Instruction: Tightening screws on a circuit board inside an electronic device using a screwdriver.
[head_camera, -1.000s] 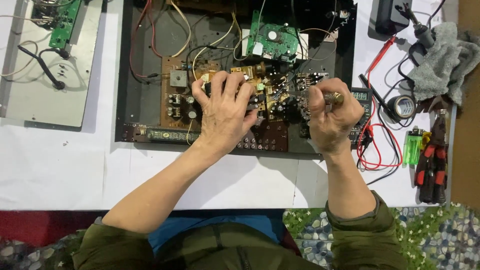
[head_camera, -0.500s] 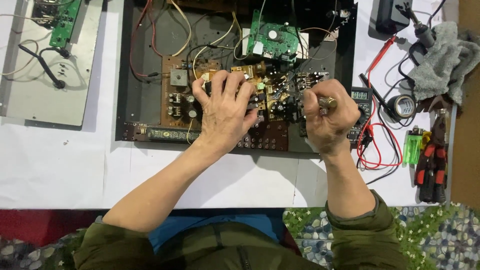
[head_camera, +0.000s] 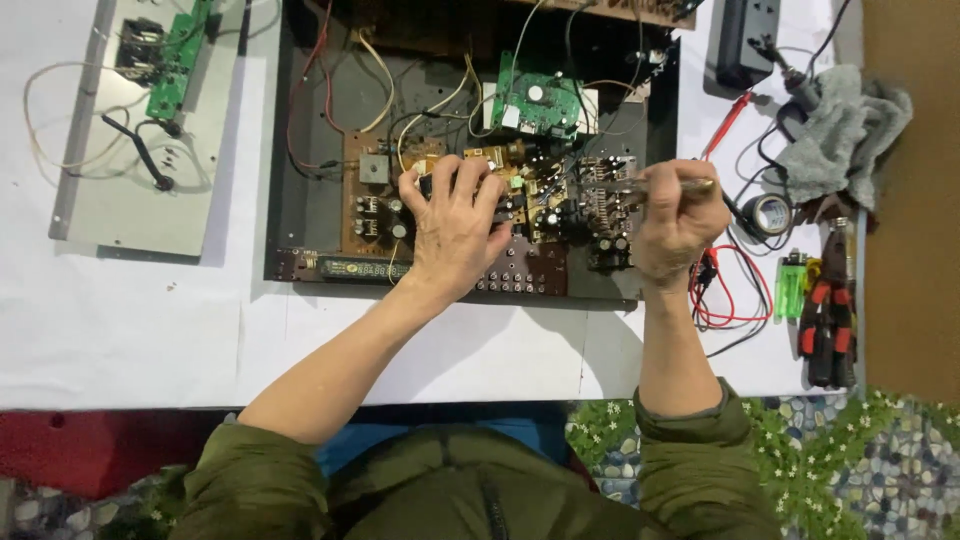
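Bracing brown circuit board (head_camera: 470, 215) inside open black chassis (head_camera: 300, 200): left hand (head_camera: 455, 230) spread flat, fingers loose, steadying board. Right hand (head_camera: 675, 225), right of board, clenched round slim metal tool (head_camera: 660, 187), tip aimed at components. Loose wires (head_camera: 380, 80) crowd behind board; green module (head_camera: 535, 100) beyond; pliers (head_camera: 825, 320), grey cloth (head_camera: 840, 135) far right.

Brown circuit board (head_camera: 560, 215), crowded with components, lies flat inside open chassis (head_camera: 310, 230).

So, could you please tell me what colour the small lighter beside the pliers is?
The lighter is bright green, seen in the head view.
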